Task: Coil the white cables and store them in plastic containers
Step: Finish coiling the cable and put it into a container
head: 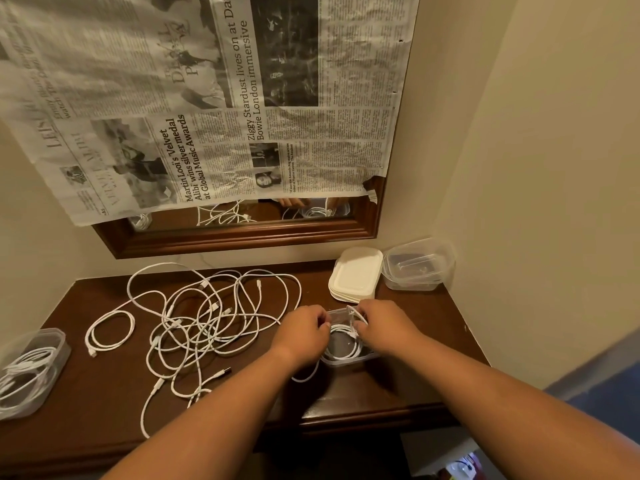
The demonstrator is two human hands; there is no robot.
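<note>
White cable coil [342,331] sits in clear container [346,362] centre-right; right hand [384,323] pinches its end; left hand [304,327] curled at rim, grip unclear; lower-left container [52,341] already filled; tangled cables [207,323] centre-left remain.

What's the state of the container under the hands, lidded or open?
Open: left hand and right hand reach into the container at the coiled cable; the white lids sit stacked behind it.
</note>
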